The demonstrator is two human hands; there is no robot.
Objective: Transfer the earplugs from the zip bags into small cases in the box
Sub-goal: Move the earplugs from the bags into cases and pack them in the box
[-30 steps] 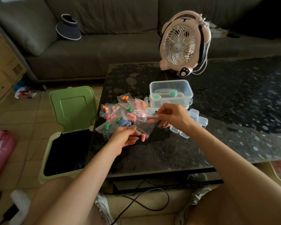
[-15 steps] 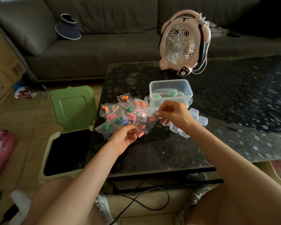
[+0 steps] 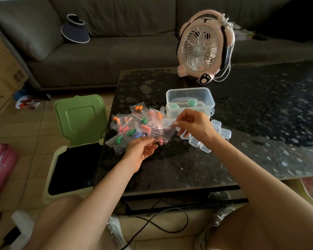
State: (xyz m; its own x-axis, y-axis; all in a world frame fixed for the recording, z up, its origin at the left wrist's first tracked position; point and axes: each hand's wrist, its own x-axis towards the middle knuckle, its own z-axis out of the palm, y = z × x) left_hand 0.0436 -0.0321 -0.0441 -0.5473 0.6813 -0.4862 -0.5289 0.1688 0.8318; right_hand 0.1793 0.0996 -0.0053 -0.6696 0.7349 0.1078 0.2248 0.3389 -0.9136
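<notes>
My right hand (image 3: 193, 125) pinches the top edge of a clear zip bag (image 3: 162, 131) and holds it above the table. A pink earplug (image 3: 160, 141) shows at the bag's lower end. Just below it my left hand (image 3: 143, 149) lies palm up with relaxed fingers. A pile of zip bags (image 3: 128, 127) with orange, pink, green and blue earplugs lies to the left. Behind my right hand stands the clear box (image 3: 190, 92), holding small cases with green earplugs (image 3: 174, 106). Several empty small clear cases (image 3: 207, 141) lie under my right wrist.
A pink fan (image 3: 204, 47) stands at the back of the dark table (image 3: 260, 123). An open green-lidded bin (image 3: 76, 145) sits left of the table. A sofa (image 3: 116, 42) with a visor cap (image 3: 76, 29) runs behind. Cables (image 3: 152, 222) lie on the floor.
My right hand has lifted the zip bag slightly up and to the right. My left hand has let go of the bag and turned palm up beneath it.
</notes>
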